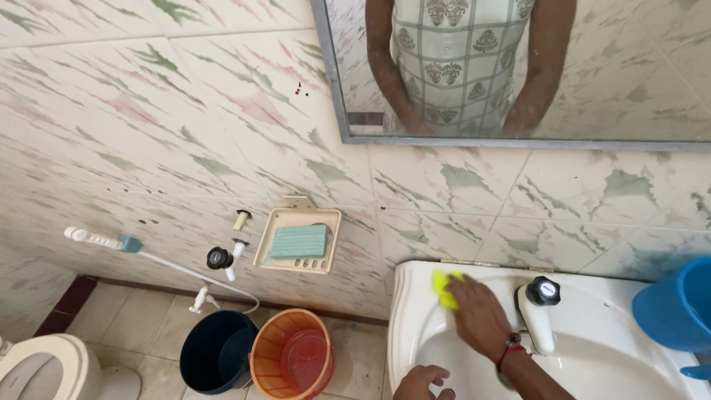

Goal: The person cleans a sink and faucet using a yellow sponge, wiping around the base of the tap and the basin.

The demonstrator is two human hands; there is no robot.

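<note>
- Right hand (480, 317): reaches in from the lower right with its palm down, fingers pressed on a yellow sponge (444, 287) against the back left rim of the white washbasin (415, 326). The fingers cover most of the sponge and grasp it from above. A red thread band and a dark bracelet circle the wrist.
- Yellow sponge: bright lime-yellow, small, soft-edged and irregular in outline; only its upper left part shows beyond the fingertips. It lies on the flat ledge of the basin, left of the tap (539, 311).
- Left hand (422, 384): at the bottom edge, knuckles up and fingers curled over the front rim of the basin, clenched loosely, gripping nothing else.
- Tap: white body with a black knob, upright at the back of the basin, just right of the right hand.
- Surroundings: a blue bucket (678, 304) at the right edge; a wall-mounted soap tray (298, 241) with a teal ribbed block; a mirror (518, 70) above; on the floor an orange bucket (292, 355) beside a dark bucket (218, 352); a toilet (44, 367) at lower left.
</note>
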